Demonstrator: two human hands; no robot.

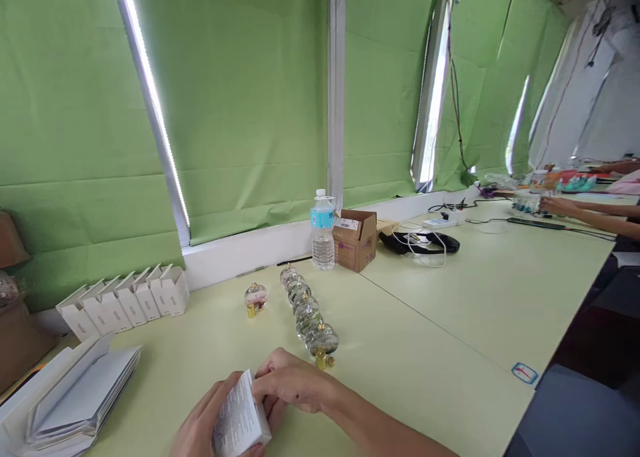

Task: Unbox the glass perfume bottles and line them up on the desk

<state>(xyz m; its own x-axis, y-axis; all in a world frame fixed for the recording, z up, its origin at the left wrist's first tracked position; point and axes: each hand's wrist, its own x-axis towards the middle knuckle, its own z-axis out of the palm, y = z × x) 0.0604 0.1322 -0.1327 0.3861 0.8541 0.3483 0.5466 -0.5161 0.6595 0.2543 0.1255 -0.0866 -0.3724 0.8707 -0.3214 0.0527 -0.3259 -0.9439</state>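
A small white cardboard box printed with fine text is tilted between my hands near the front of the table. My left hand wraps around its left side and bottom. At its upper right edge, my right hand is closed, with thumb and fingers gripping the edge; the fingertips are partly hidden. Just beyond stands a row of several round glass bottles with gold tops. A gold cap and a smaller gold piece lie by the nearest bottle. Another round bottle with pinkish contents has a gold cap beside it.
Several upright white boxes line the left back; flat white cartons are stacked at the left front. A water bottle, a brown carton and a black pouch stand along the wall. Another person's hands work far right.
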